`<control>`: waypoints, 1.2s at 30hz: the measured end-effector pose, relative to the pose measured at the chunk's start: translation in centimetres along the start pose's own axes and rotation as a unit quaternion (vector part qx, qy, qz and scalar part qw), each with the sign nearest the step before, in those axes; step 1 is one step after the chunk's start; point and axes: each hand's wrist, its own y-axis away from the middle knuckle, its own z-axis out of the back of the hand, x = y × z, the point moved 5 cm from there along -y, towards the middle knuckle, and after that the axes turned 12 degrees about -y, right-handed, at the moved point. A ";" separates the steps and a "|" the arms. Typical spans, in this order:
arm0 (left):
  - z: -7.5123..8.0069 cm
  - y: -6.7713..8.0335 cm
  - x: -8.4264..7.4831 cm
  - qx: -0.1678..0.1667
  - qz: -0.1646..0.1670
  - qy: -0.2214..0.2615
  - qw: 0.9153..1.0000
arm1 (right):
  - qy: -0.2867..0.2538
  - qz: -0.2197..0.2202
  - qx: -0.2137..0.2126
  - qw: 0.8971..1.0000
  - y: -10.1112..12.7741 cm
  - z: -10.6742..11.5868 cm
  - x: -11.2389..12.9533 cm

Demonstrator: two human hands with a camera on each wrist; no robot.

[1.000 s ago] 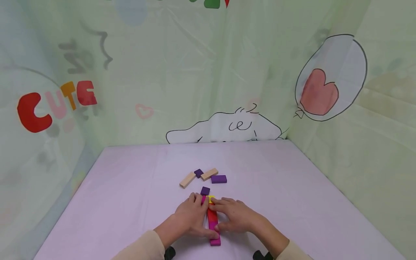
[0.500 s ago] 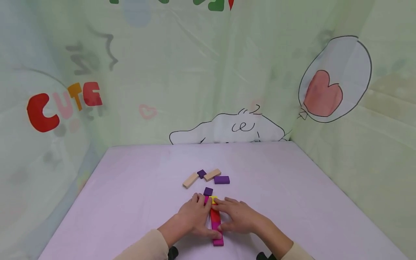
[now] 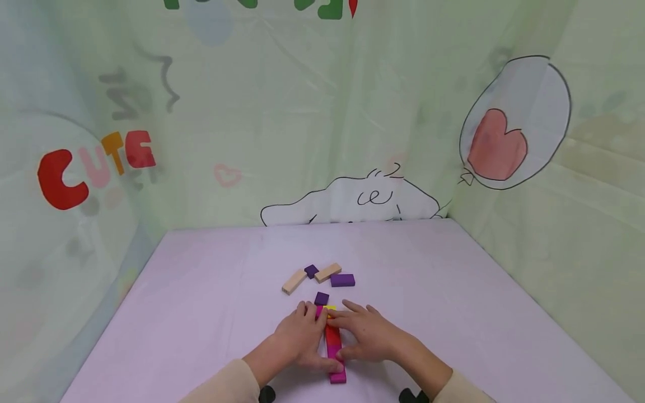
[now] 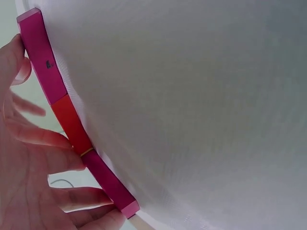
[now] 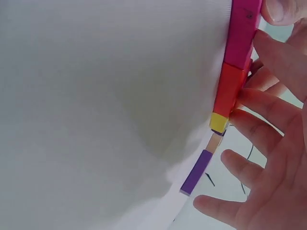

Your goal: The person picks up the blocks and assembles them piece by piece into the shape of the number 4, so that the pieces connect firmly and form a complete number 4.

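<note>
A row of flat blocks (image 3: 333, 350), magenta, red, magenta and a yellow one at the far end, lies lengthwise on the lilac table (image 3: 201, 291). My left hand (image 3: 298, 340) lies against its left side, thumb by the near end. My right hand (image 3: 370, 334) presses the right side with its fingers spread and fairly straight. In the left wrist view my fingers (image 4: 41, 139) touch the red block (image 4: 72, 124). The right wrist view shows the yellow block (image 5: 218, 122) beside my fingers (image 5: 268, 124), my thumb on the magenta block (image 5: 242, 33).
Just beyond the row sits a small purple block (image 3: 321, 298). Farther back lie two wooden blocks (image 3: 294, 281) (image 3: 328, 272), a small purple one (image 3: 311, 271) and a longer purple one (image 3: 342, 280). Printed curtain walls enclose the table on three sides.
My right fingers have crept slightly forward and now cover more of the yellow block. The row and my left hand stay where they were.
</note>
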 end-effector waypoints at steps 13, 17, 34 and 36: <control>0.1 0.0 -0.2 0.014 0.001 -0.023 1.000 | -0.009 -0.039 -0.150 0.988 -2.8 4.2 -1.9; 0.1 0.0 -0.1 0.013 0.004 -0.022 1.000 | -0.007 -0.061 -0.185 0.981 -4.4 5.0 -2.9; -0.3 -0.5 0.0 0.019 0.005 -0.024 1.000 | 0.026 -0.095 -0.194 0.976 -8.3 5.3 -4.9; -0.4 -0.5 0.1 0.019 0.005 -0.025 0.999 | 0.022 -0.098 -0.196 0.976 -8.6 5.1 -5.0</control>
